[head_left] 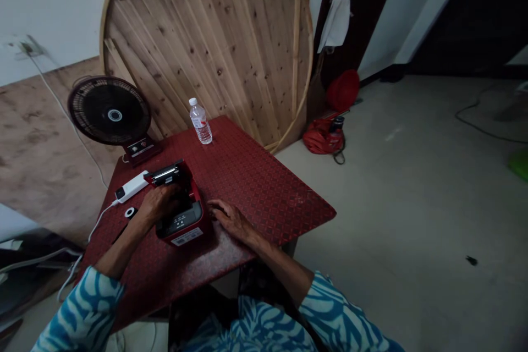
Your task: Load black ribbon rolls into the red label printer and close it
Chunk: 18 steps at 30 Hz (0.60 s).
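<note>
A red and black label printer (pixel 187 231) stands on the table with its lid (pixel 167 172) raised. My left hand (pixel 159 202) reaches into the printer's open middle. Its fingertips are hidden in the dark inside, so I cannot tell whether they grip anything. My right hand (pixel 231 218) rests on the table by the printer's right side, fingers loosely bent and apart, nothing in them. Its fingertips are close to the red casing; whether they touch is unclear. Left of the printer lies a small roll (pixel 131 213) with a white ring-shaped end.
A white power strip (pixel 132 186) with a cable lies behind my left hand. A plastic water bottle (pixel 201 122) and a dark fan (pixel 111 113) stand at the back of the red patterned table (pixel 256 176). A round wooden board (pixel 214 38) leans on the wall behind.
</note>
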Motion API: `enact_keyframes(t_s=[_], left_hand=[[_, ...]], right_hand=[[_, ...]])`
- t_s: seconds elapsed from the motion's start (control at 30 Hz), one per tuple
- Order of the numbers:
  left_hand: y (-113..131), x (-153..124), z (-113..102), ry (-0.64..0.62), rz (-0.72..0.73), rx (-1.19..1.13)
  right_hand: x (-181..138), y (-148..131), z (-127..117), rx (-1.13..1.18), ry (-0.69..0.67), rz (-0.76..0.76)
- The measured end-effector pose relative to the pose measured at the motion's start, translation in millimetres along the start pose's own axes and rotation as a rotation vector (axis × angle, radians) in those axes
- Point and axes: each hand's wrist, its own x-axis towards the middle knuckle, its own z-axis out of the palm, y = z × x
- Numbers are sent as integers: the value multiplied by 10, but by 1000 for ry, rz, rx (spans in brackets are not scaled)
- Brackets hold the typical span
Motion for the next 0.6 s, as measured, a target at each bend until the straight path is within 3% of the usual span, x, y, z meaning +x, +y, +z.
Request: enact_keyframes(t_s=[0.13, 0.2, 0.27, 0.37, 0.5, 0.6], left_hand=[[41, -250, -66, 256, 31, -126], [82, -377, -133, 408, 37, -306], [148, -481, -194, 477, 65, -535], [285, -568, -209, 417, 138, -859], [477, -578, -112, 344, 120, -1088], [599, -577, -45, 342, 95, -1109]], right_hand=[[2, 39, 20, 80, 12, 14], [36, 23, 21, 158, 56, 14], [93, -66, -4, 224, 135, -5], [175, -344, -93, 277, 156, -115], [165, -749, -216, 274, -135, -275], [81, -875, -224, 204, -179, -269]])
